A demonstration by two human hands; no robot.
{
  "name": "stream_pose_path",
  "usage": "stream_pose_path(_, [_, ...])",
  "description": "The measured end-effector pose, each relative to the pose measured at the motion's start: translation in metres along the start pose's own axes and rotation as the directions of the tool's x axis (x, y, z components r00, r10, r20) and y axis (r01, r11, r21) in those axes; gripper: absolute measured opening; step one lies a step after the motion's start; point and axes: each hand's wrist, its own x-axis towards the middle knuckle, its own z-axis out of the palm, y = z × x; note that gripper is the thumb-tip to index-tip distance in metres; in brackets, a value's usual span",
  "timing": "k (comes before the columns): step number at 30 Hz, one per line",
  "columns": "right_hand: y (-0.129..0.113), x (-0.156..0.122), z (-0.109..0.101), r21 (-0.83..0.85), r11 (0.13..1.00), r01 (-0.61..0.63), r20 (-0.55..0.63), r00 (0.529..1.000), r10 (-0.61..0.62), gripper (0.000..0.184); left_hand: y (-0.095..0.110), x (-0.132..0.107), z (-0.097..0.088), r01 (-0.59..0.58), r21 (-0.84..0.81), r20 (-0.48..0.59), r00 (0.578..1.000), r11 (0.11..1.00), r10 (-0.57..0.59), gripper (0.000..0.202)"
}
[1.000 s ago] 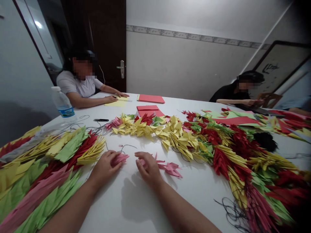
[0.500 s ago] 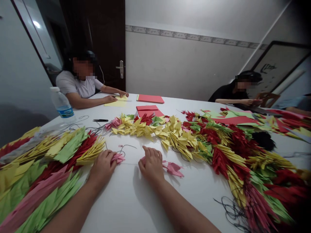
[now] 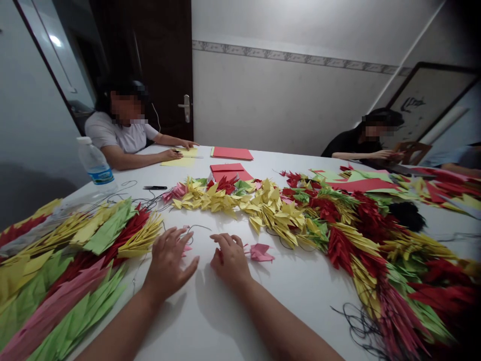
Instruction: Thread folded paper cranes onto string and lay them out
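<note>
The likeliest trouble is a snag: the thin dark thread (image 3: pixel 199 227) curling on the white table (image 3: pixel 195 321) just beyond your hands could catch on a finger. A careless tug might then drag the long strands of folded paper birds (image 3: pixel 128 235) out of line on your left. Those strands crowd both sides of your working space, so a wide sweep of a forearm could crumple their sharp points. The small pink pieces look very light, and a quick move might flick them aside.

Your left hand (image 3: pixel 169 263) is near the middle of the table's near edge, its fingers spread and reaching forward, apparently holding nothing. A tiny pink scrap (image 3: pixel 185 249) lies at its fingertips. Your right hand (image 3: pixel 231 260) is just beside it, with its fingers (image 3: pixel 221 238) loosely curled downward. A speck of pink or red shows at them, but it is too small to tell whether they have hold of it.

Just right of that hand, a pink folded paper bird (image 3: pixel 260 252) lies flat on the table, its pointed wings angled out — close to the heaped yellow paper birds (image 3: pixel 278 215) ahead. Near the far edge, two other people (image 3: pixel 120 135) work with their own papers.
</note>
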Motion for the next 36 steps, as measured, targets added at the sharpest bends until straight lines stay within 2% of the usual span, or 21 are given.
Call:
stream_pose_path(3, [0.001, 0.000, 0.001, 0.112, 0.994, -0.004, -0.095, 0.995, 0.014, 0.039, 0.023, 0.000, 0.005, -0.067, -0.063, 0.055, 0.996, 0.996, 0.071, 0.053])
stream_pose_path(6, [-0.001, -0.002, 0.001, 0.164, 0.986, -0.022, -0.137, 0.990, 0.045, 0.035, 0.041, 0.002, 0.014, -0.013, -0.105, 0.114, 0.993, 0.994, 0.025, 0.043])
stream_pose_path(9, [-0.003, -0.003, 0.001, 0.186, 0.983, -0.002, -0.122, 0.992, 0.025, 0.033, 0.047, 0.005, 0.021, 0.001, -0.162, 0.188, 0.982, 0.987, 0.030, 0.031])
stream_pose_path(12, [-0.003, -0.003, 0.000, 0.189, 0.982, -0.010, -0.106, 0.994, 0.030, 0.029, 0.043, 0.007, 0.021, 0.000, -0.240, 0.249, 0.966, 0.971, 0.061, 0.026])
stream_pose_path(15, [0.000, 0.000, -0.001, 0.129, 0.989, -0.072, -0.046, 0.996, 0.079, 0.027, 0.037, 0.007, 0.018, 0.034, -0.262, 0.257, 0.966, 0.964, 0.036, 0.025])
stream_pose_path(18, [0.002, 0.002, 0.000, 0.003, 0.993, -0.120, 0.003, 0.993, 0.120, 0.027, 0.032, 0.007, 0.014, 0.035, -0.237, 0.213, 0.977, 0.971, 0.016, 0.024])
stream_pose_path(24, [0.004, 0.003, 0.001, -0.224, 0.970, -0.097, 0.054, 0.992, 0.112, 0.028, 0.029, 0.006, 0.006, 0.002, -0.158, 0.068, 0.998, 0.987, 0.009, 0.025])
stream_pose_path(29, [0.008, 0.005, 0.000, -0.312, 0.945, -0.102, 0.019, 0.993, 0.114, 0.023, 0.019, 0.004, 0.003, 0.015, -0.070, -0.021, 1.000, 0.997, -0.016, 0.028])
stream_pose_path(36, [0.017, 0.006, 0.000, -0.318, 0.944, -0.088, -0.120, 0.991, 0.052, 0.022, 0.010, 0.002, 0.006, 0.073, -0.016, 0.071, 0.995, 0.997, -0.072, 0.029])
